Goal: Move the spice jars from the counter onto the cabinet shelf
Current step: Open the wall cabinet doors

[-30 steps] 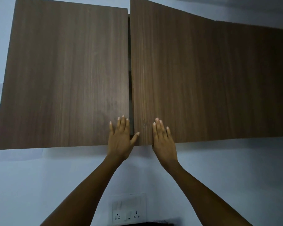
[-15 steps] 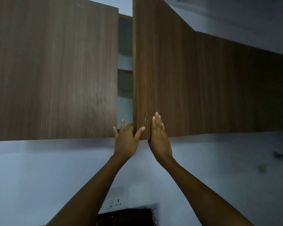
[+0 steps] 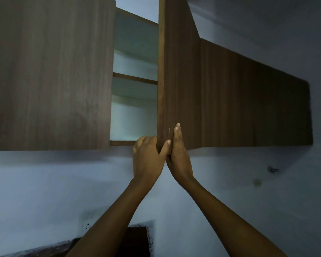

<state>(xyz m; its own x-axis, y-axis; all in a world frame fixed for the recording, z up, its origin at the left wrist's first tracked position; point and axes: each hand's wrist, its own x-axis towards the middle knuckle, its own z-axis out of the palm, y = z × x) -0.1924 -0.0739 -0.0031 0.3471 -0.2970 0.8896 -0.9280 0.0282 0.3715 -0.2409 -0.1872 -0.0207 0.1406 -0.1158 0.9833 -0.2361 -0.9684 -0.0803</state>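
Note:
A wooden wall cabinet hangs above me. Its right door (image 3: pixel 180 75) stands swung out, edge-on to me. My left hand (image 3: pixel 146 158) curls around the bottom corner of that door's free edge, thumb on the outer face. My right hand (image 3: pixel 178 154) lies flat against the door's outer face, fingers straight up. Between the doors I see a pale interior with a middle shelf (image 3: pixel 134 78) and the cabinet floor edge (image 3: pixel 121 142). No spice jars are in view.
The left door (image 3: pixel 50 71) is partly open and fills the upper left. More closed cabinet fronts (image 3: pixel 252 101) run off to the right. A wall socket (image 3: pixel 87 222) and a dark counter edge (image 3: pixel 135 240) sit low on the pale wall.
The doors went from nearly closed to apart. The right door swung outward until edge-on, and my left hand moved from the left door onto the right door's edge.

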